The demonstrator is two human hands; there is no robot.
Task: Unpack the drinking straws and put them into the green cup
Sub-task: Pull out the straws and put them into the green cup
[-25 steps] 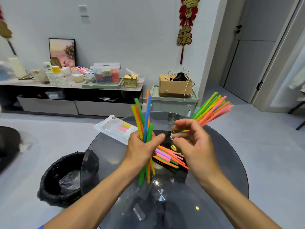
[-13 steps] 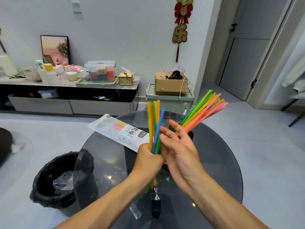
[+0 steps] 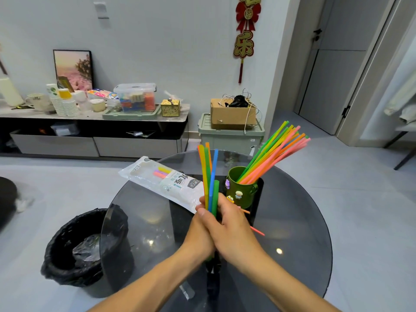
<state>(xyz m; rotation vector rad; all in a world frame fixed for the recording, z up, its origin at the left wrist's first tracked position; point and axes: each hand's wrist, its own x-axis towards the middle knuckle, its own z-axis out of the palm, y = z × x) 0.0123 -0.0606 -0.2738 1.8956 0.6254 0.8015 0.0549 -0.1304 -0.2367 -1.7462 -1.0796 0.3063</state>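
The green cup (image 3: pixel 242 190) with small stickers stands on the round glass table (image 3: pixel 292 221), holding a fan of coloured straws (image 3: pixel 273 154) that lean to the right. My left hand (image 3: pixel 200 230) and my right hand (image 3: pixel 231 228) are pressed together just in front of the cup, both closed around an upright bundle of straws (image 3: pixel 209 174) in orange, green and blue. A couple of loose pink straws (image 3: pixel 256 230) lie on the table behind my right hand. The white straw package (image 3: pixel 164 181) lies to the left, with a few straws still inside.
A black bin (image 3: pixel 76 251) with a liner stands on the floor left of the table. A low cabinet (image 3: pixel 90 131) with cups and boxes runs along the back wall, and a green crate (image 3: pixel 231 136) carrying a cardboard box stands beyond the table.
My right hand has closed onto the bundle held by my left hand, and both hands have drawn together in front of the cup. The straws on the table are mostly hidden now.
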